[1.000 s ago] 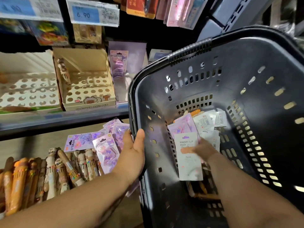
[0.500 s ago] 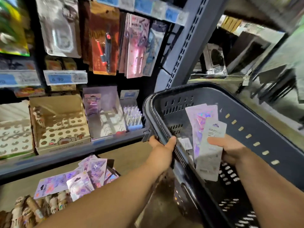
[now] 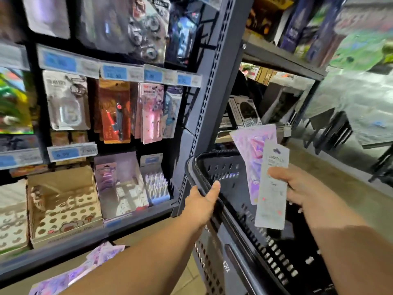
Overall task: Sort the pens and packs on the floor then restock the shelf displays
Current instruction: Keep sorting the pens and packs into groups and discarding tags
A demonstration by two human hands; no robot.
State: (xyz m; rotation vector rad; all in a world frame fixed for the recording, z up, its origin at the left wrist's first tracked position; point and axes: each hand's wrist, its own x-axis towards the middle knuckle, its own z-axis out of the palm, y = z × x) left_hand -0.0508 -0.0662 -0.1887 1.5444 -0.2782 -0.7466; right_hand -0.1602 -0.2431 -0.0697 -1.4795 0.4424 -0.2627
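Observation:
My right hand [image 3: 297, 186] grips two flat packs above the black basket [image 3: 229, 231]: a white binder-clip pack [image 3: 271, 192] in front and a pink holographic pack [image 3: 253, 150] behind it. My left hand [image 3: 202, 201] holds the basket's near rim, thumb over the edge. More holographic packs [image 3: 100, 258] lie on the floor at lower left, below the bottom shelf. On that shelf stands a pink display box [image 3: 119, 184] with a matching pack in it, next to a cardboard pen display with round holes [image 3: 63, 205].
A dark steel shelf upright [image 3: 204, 103] rises just left of the basket. Hanging packs [image 3: 148, 111] and blue price tags [image 3: 114, 71] fill the upper rows. A second shelf unit with boxes [image 3: 287, 24] stands at the right, and black stools [image 3: 331, 128] sit on the floor beyond.
My right hand lifted the two packs out of the basket and raised them higher. The view swung up from the floor toward the shelves; my left hand stayed on the basket rim.

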